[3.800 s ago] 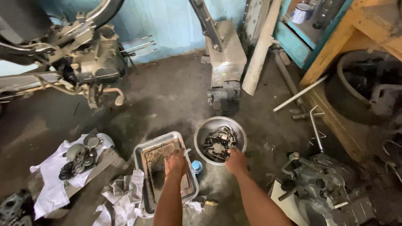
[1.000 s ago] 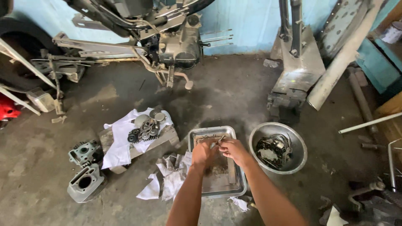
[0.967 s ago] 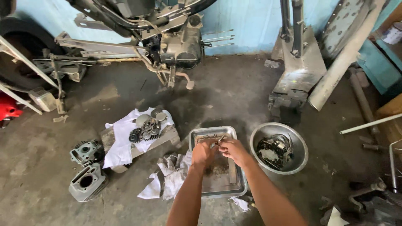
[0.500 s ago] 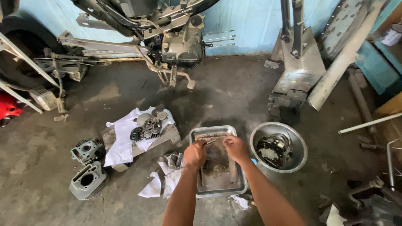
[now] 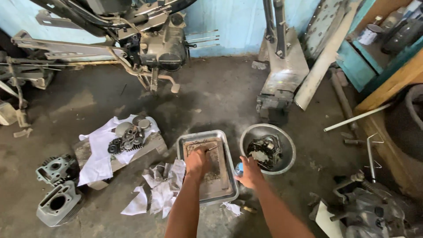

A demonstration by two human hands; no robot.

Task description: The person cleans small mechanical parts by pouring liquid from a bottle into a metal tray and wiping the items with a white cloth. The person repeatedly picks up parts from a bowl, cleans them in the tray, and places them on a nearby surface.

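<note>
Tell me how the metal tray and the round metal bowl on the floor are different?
The metal tray is rectangular and shallow; the round metal bowl is deeper with curved sides. The tray holds murky liquid with the left hand reaching into it; the bowl holds dark engine parts and no hand is inside, though the right hand is beside its rim. The tray looks bigger. Both are shiny grey metal, sitting side by side on the dirty floor.

I see a stripped motorcycle frame with its dark engine (image 5: 165, 48) standing against the pale blue wall (image 5: 238, 22). On my left, two grey finned engine cylinders (image 5: 57, 189) lie beside a wooden block draped in white cloth (image 5: 99, 154) bearing dark metal gears (image 5: 128, 139). A wooden workbench (image 5: 387, 88) stands right.
</note>
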